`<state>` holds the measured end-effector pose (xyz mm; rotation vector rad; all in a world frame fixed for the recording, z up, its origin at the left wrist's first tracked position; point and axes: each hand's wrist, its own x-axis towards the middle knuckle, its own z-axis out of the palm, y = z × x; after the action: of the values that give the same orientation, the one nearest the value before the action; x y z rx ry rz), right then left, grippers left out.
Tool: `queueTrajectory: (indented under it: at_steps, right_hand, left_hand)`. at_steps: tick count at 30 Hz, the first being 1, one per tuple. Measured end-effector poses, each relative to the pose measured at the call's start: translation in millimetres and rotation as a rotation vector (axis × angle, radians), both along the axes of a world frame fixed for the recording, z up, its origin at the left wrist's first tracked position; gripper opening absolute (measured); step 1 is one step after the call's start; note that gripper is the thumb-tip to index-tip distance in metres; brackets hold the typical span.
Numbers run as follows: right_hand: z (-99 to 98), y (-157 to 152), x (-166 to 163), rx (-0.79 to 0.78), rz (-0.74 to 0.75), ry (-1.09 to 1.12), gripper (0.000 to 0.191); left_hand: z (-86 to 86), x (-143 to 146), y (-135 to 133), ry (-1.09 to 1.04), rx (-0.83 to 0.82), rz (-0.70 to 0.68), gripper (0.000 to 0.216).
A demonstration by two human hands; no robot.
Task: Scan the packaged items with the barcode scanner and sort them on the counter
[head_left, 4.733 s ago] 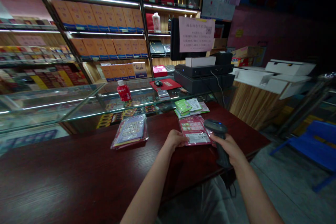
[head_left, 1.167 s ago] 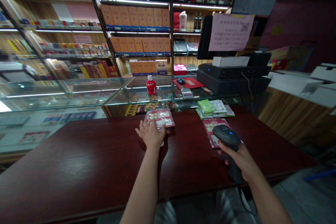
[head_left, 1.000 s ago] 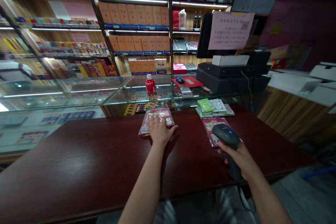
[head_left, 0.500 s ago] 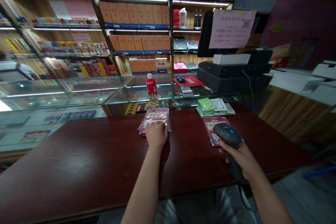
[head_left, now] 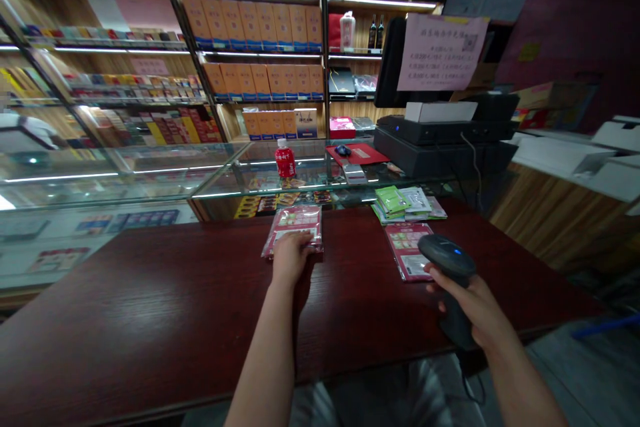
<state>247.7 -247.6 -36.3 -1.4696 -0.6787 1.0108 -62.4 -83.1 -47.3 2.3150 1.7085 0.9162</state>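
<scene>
My left hand rests on the near edge of a small stack of red plastic-wrapped packets, its fingers laid across the top. My right hand is wrapped around the grip of a black barcode scanner, which has a blue light on its head. Just left of the scanner head, another red packet lies flat on the dark wooden table. Behind it sits a loose pile of green and white sachets.
A glass display counter adjoins the table's far edge, with a red bottle standing on it. A computer mouse lies on a red mat. At right stand black till equipment and a monitor with a paper notice. Stocked shelves line the back.
My right hand has drawn the scanner slightly right and down, off the single red packet. My left hand has shifted a little left and its fingers have flattened; the stack looks more squarely aligned.
</scene>
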Motion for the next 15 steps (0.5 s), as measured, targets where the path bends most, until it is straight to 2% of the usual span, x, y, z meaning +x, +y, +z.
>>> queueTrajectory:
  at_steps: [5,8,10,13,15]
  right_hand:
    - [4.0,-3,7,-0.007,-0.041,0.026,0.055]
    - [8.2,-6,15,0.019,-0.087,0.045,0.052]
    - [9.5,-8,21,0.064,-0.124,0.062,0.050]
    - [7.7,-11,31,0.095,-0.172,0.083,0.050]
    - [4.9,-13,39,0.093,-0.202,0.100,0.050]
  left_hand:
    - [6.7,14,-10,0.030,0.198,0.007,0.028]
    - [11.3,40,-19,0.031,0.260,-0.075,0.023]
    - [13.0,64,-26,0.054,0.218,-0.177,0.024]
    - [12.0,106,-37,0.045,0.058,-0.350,0.018]
    - [8.7,135,-41,0.008,-0.049,-0.375,0.016]
